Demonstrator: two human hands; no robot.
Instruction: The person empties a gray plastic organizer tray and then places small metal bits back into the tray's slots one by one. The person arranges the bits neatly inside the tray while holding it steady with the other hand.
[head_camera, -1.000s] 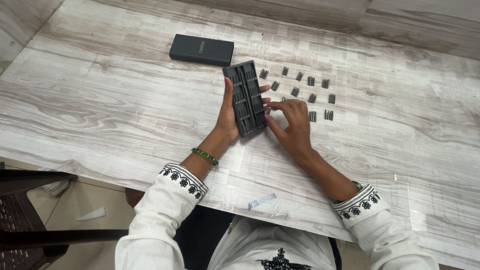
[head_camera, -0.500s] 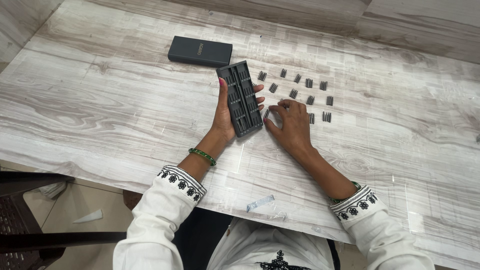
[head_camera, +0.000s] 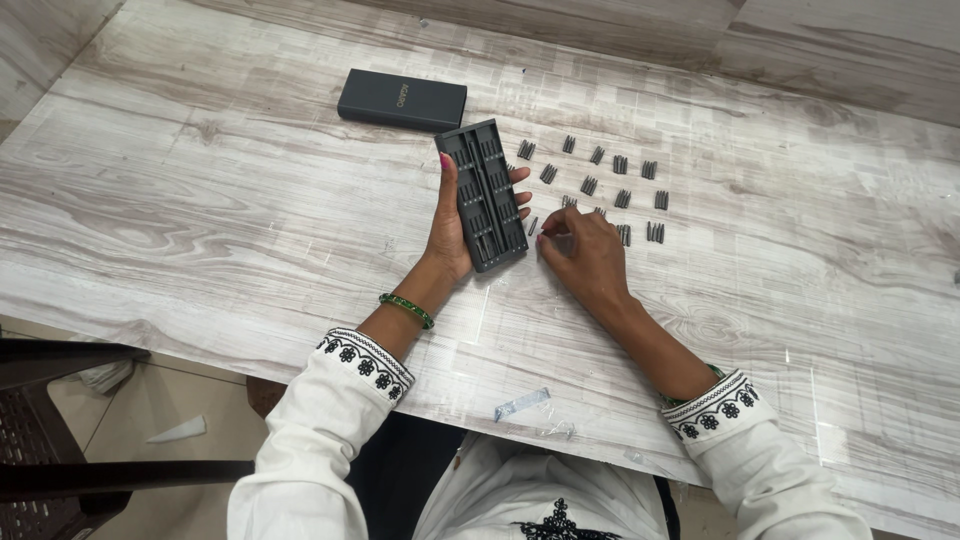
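Two hands at work. Left hand clamped around a dark grey slotted bit tray, tilted up off the table. Right hand, fingers pinched together at the near bits; whether one is held cannot be told. Loose bits in rows just right of the tray. Dark flat box beyond, far left. Step judged: picking a bit; next needs aligning it with an open slot.

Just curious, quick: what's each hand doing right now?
Left hand: closed around the dark bit tray.
Right hand: fingertips pinched at a small bit on the table; grip unclear.
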